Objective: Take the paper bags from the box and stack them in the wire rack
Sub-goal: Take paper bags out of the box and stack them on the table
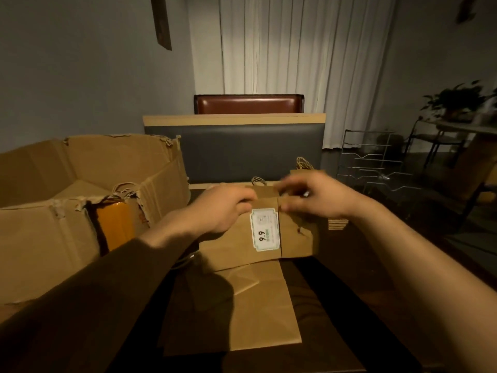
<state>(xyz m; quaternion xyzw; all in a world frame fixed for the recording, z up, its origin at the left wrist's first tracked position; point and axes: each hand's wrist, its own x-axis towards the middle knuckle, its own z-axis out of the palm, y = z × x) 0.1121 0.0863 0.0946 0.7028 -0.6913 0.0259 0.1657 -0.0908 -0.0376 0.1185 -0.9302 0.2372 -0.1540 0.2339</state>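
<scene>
You held a bundle of paper bags (258,232) between your hands, left hand (223,208) gripping its top edge, blurred right hand (309,197) pinching the wrapper, probably to free it, with the box (67,211) left and wire rack (376,162) beyond right.

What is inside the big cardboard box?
Inside the cardboard box, near its torn corner, twisted paper-bag handles stick up, with something shiny orange showing through the gap. The box walls hide the rest, so the number of bags cannot be told.
</scene>
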